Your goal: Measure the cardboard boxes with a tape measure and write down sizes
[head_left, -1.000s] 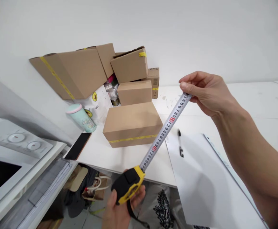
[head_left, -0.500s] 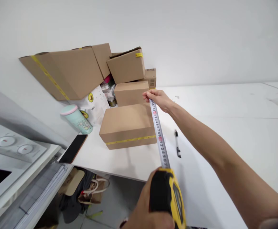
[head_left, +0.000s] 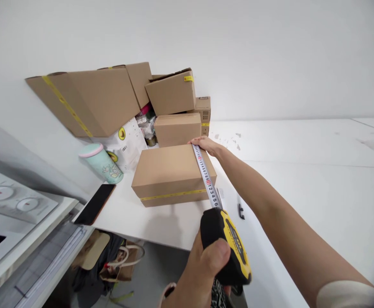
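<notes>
My left hand (head_left: 203,265) is wrapped round a black and yellow tape measure (head_left: 227,246) in the lower middle, its thumb on the side of the case. The printed metal tape blade (head_left: 206,177) runs out from it, slanting over the top of a closed cardboard box (head_left: 170,164) near the box's right end. At the box's far edge, my right hand (head_left: 205,143) pinches the blade's outer end, partly hiding the tip. Yellow tape bands the box's front. A pen (head_left: 241,211) lies on the table to the right, partly behind my right forearm.
More cardboard boxes (head_left: 177,128) are stacked behind, against the wall. A mint tumbler (head_left: 105,167) and a dark phone (head_left: 97,203) are on the white table (head_left: 126,218) at left. A white appliance with knobs (head_left: 20,196) stands beside it; bags (head_left: 119,265) sit below.
My right hand and the blade have shifted left and down onto the box top from beside its right edge. The tape measure's case has tilted, and less blade shows.
</notes>
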`<state>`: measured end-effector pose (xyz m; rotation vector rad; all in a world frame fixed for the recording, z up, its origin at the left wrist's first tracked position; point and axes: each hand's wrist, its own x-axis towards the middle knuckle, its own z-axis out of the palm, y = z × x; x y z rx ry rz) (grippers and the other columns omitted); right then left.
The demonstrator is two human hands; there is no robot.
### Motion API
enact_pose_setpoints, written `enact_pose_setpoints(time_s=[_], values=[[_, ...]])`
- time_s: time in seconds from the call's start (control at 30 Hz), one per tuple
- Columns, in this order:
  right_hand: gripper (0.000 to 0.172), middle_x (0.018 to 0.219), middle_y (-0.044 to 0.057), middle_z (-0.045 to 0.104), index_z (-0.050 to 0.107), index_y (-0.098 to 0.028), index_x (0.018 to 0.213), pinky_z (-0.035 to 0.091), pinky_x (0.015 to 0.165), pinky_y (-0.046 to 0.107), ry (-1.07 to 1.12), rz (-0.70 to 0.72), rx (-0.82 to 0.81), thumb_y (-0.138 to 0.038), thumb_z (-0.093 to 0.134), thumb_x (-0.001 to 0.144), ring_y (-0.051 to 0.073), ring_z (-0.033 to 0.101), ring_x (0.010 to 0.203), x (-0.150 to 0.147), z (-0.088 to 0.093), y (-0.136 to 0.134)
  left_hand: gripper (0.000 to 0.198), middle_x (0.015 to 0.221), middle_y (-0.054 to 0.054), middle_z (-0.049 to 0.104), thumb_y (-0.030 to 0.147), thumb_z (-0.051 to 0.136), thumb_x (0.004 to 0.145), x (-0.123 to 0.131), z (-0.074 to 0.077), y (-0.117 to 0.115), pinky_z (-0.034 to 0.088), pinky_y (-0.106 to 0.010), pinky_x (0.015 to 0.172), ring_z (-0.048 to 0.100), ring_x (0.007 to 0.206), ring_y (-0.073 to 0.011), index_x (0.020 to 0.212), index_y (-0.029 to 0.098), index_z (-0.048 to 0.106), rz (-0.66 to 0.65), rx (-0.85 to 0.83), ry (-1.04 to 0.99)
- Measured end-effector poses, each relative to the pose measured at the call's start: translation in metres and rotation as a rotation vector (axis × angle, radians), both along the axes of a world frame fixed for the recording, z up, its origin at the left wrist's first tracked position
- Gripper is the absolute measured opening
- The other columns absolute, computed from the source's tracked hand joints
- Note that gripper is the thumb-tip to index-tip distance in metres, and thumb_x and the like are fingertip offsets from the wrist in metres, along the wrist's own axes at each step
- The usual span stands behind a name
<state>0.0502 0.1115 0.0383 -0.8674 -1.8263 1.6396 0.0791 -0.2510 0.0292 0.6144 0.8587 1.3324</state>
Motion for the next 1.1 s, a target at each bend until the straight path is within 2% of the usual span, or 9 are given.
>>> enact_pose_setpoints(time_s=[0.13, 0.37, 0.5, 0.6, 0.7, 0.8, 0.87, 0.97, 1.1], values=[[0.014, 0.082, 0.006, 0.074, 0.077, -0.017, 0.082, 0.053, 0.078, 0.032, 0.073, 0.076, -0.074, -0.028, 0.071, 0.076, 0.018, 0.064, 0.074, 0.011, -0.001, -0.007, 0.076, 0.081, -0.006, 0.066, 0.066, 0.072, 0.075, 0.008, 0.006, -0.012, 0.039, -0.020, 0.050, 0.049, 0.054, -0.0091, 0.131, 0.017, 0.057, -0.053, -0.099, 0.043], [0.011, 0.070, 0.003, 0.069, 0.075, -0.016, 0.078, 0.051, 0.069, 0.029, 0.154, -0.022, -0.187, -0.026, 0.072, 0.080, 0.013, 0.059, 0.062, 0.012, -0.002, -0.025, 0.082, 0.113, -0.013, 0.068, 0.060, 0.078, 0.071, 0.016, 0.003, -0.019, 0.045, -0.023, 0.054, 0.064, 0.079, -0.0198, 0.138, 0.019, 0.053, 0.000, -0.150, -0.067], [0.013, 0.069, 0.001, 0.068, 0.075, -0.017, 0.077, 0.050, 0.068, 0.028, 0.172, -0.022, -0.191, -0.029, 0.073, 0.080, 0.012, 0.058, 0.060, 0.012, -0.004, -0.022, 0.087, 0.107, -0.012, 0.070, 0.061, 0.075, 0.076, 0.017, 0.001, -0.022, 0.046, -0.023, 0.056, 0.065, 0.078, -0.0194, 0.147, 0.022, 0.044, 0.032, -0.147, -0.070], [0.013, 0.069, 0.001, 0.068, 0.076, -0.017, 0.078, 0.050, 0.069, 0.027, 0.174, -0.017, -0.174, -0.029, 0.073, 0.081, 0.012, 0.058, 0.061, 0.013, -0.006, -0.020, 0.087, 0.099, -0.012, 0.072, 0.060, 0.076, 0.075, 0.017, 0.000, -0.020, 0.045, -0.021, 0.053, 0.064, 0.068, -0.0163, 0.146, 0.020, 0.046, 0.008, -0.169, -0.021], [0.011, 0.071, 0.002, 0.071, 0.076, -0.017, 0.075, 0.050, 0.070, 0.027, 0.138, -0.014, -0.134, -0.027, 0.075, 0.079, 0.012, 0.061, 0.064, 0.012, -0.004, -0.019, 0.084, 0.096, -0.012, 0.072, 0.063, 0.074, 0.075, 0.017, 0.006, -0.017, 0.048, -0.025, 0.055, 0.066, 0.070, -0.0204, 0.143, 0.019, 0.051, -0.021, -0.111, 0.016], [0.011, 0.069, 0.003, 0.071, 0.074, -0.017, 0.070, 0.051, 0.070, 0.028, 0.078, -0.034, -0.062, -0.025, 0.077, 0.077, 0.013, 0.060, 0.062, 0.011, 0.010, -0.016, 0.076, 0.104, -0.013, 0.070, 0.064, 0.068, 0.079, 0.016, 0.016, -0.015, 0.055, -0.036, 0.069, 0.068, 0.086, -0.0277, 0.141, 0.023, 0.053, -0.013, -0.037, 0.045], [0.011, 0.072, 0.004, 0.073, 0.074, -0.017, 0.071, 0.052, 0.070, 0.028, 0.128, -0.051, -0.008, -0.025, 0.076, 0.078, 0.012, 0.061, 0.064, 0.015, 0.028, -0.016, 0.076, 0.109, -0.013, 0.069, 0.060, 0.073, 0.075, 0.016, 0.021, -0.016, 0.055, -0.039, 0.078, 0.067, 0.093, -0.0293, 0.140, 0.025, 0.054, -0.010, -0.017, 0.067], [0.016, 0.080, 0.005, 0.075, 0.075, -0.017, 0.079, 0.053, 0.074, 0.027, 0.328, -0.091, 0.121, -0.033, 0.076, 0.079, 0.013, 0.066, 0.075, 0.036, 0.063, -0.026, 0.092, 0.111, -0.010, 0.067, 0.047, 0.086, 0.062, 0.017, 0.020, -0.020, 0.052, -0.039, 0.086, 0.064, 0.098, -0.0296, 0.144, 0.026, 0.049, -0.025, -0.035, 0.104], [0.026, 0.084, 0.005, 0.075, 0.076, -0.016, 0.088, 0.053, 0.076, 0.030, 0.425, -0.183, 0.334, -0.041, 0.075, 0.082, 0.016, 0.067, 0.084, 0.084, 0.096, -0.064, 0.119, 0.119, -0.012, 0.062, 0.035, 0.091, 0.050, 0.018, 0.007, -0.032, 0.049, -0.043, 0.089, 0.059, 0.104, -0.0332, 0.154, 0.025, 0.034, -0.059, -0.074, 0.264]])
